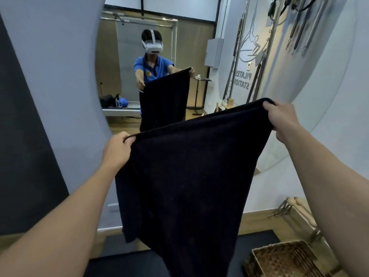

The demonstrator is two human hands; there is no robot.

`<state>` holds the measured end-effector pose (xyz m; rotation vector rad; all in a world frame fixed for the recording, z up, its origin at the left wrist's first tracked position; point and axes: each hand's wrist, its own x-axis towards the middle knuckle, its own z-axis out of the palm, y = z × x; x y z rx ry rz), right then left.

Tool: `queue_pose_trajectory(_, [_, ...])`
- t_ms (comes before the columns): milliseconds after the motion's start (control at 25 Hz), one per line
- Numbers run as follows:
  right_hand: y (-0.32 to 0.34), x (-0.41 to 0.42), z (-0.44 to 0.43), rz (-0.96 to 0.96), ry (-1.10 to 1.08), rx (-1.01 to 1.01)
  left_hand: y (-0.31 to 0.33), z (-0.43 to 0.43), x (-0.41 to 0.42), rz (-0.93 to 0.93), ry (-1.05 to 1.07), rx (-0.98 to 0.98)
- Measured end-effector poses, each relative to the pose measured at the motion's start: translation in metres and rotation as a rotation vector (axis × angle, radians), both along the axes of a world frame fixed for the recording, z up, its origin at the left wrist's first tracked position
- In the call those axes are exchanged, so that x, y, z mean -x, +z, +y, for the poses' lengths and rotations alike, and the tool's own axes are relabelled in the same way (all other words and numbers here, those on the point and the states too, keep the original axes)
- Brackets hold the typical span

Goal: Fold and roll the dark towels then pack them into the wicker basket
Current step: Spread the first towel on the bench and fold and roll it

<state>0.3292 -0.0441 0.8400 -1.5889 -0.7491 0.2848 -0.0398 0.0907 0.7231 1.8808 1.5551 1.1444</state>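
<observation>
A dark towel (189,176) hangs in front of me, stretched out by its top edge. My left hand (117,150) grips the top left corner, fingers curled round the hem. My right hand (283,118) grips the top right corner, held higher and farther out. The towel hangs down over a dark surface below. The wicker basket (257,258) stands at the lower right, and the part of it in view holds nothing.
A tall mirror (123,62) ahead reflects a person holding the same towel. A dark mat (257,237) lies below. Wooden-handled bars and metal springs (295,208) lie on the floor by the right wall. Straps and springs (299,27) hang at upper right.
</observation>
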Motion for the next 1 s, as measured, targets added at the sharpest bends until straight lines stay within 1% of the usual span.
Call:
queue_pose_trajectory(80, [-0.003,-0.021,-0.002,0.015,-0.079,0.020,0.024,-0.003,0.003,-0.186,-0.114,-0.016])
queue_pose_trajectory(120, [-0.003,-0.028,-0.004,0.052,-0.106,0.014,0.038,-0.004,0.007,-0.184,-0.211,0.016])
queue_pose_trajectory(200, [-0.009,-0.036,-0.007,0.193,-0.114,-0.011,0.064,-0.001,0.013,0.004,-0.366,0.043])
queue_pose_trajectory(240, [-0.014,-0.036,-0.007,0.278,-0.106,-0.042,0.072,0.003,0.013,0.074,-0.381,0.002])
queue_pose_trajectory(320, [-0.024,-0.024,-0.007,0.400,-0.040,-0.146,0.082,0.009,0.010,0.090,-0.319,-0.143])
queue_pose_trajectory(360, [-0.026,-0.014,-0.008,0.367,0.022,-0.168,0.083,0.010,0.008,0.079,-0.276,-0.207])
queue_pose_trajectory(400, [-0.025,-0.002,-0.009,0.235,0.119,-0.114,0.084,0.011,0.005,0.068,-0.241,-0.252])
queue_pose_trajectory(440, [-0.025,0.007,-0.009,0.003,0.243,0.047,0.086,0.010,0.004,0.052,-0.214,-0.274])
queue_pose_trajectory(520, [-0.024,0.032,-0.006,-0.499,0.481,0.445,0.091,0.008,0.002,0.016,-0.159,-0.299])
queue_pose_trajectory(560, [-0.025,0.047,-0.002,-0.689,0.552,0.594,0.094,0.006,0.002,-0.006,-0.143,-0.312])
queue_pose_trajectory(600, [-0.029,0.060,0.003,-0.816,0.605,0.699,0.097,0.002,0.000,-0.028,-0.146,-0.328])
queue_pose_trajectory(680, [-0.042,0.089,0.012,-1.078,0.697,0.870,0.101,-0.004,-0.003,-0.044,-0.159,-0.351])
queue_pose_trajectory(720, [-0.049,0.099,0.015,-1.239,0.700,0.929,0.102,-0.007,-0.003,-0.037,-0.153,-0.354])
queue_pose_trajectory(800, [-0.062,0.110,0.015,-1.519,0.635,0.941,0.104,-0.010,0.003,-0.030,-0.116,-0.353])
queue_pose_trajectory(840, [-0.065,0.112,0.015,-1.583,0.573,0.889,0.104,-0.009,0.009,-0.032,-0.086,-0.344])
queue_pose_trajectory(880, [-0.066,0.113,0.013,-1.563,0.514,0.842,0.104,-0.008,0.018,-0.031,-0.049,-0.335])
queue_pose_trajectory(920, [-0.065,0.111,0.014,-1.469,0.469,0.801,0.103,-0.006,0.027,-0.024,-0.014,-0.332])
queue_pose_trajectory(960, [-0.063,0.110,0.014,-1.311,0.444,0.760,0.102,-0.004,0.036,-0.010,0.011,-0.333])
queue_pose_trajectory(1000, [-0.059,0.106,0.016,-1.113,0.443,0.718,0.101,-0.004,0.043,0.008,0.021,-0.336])
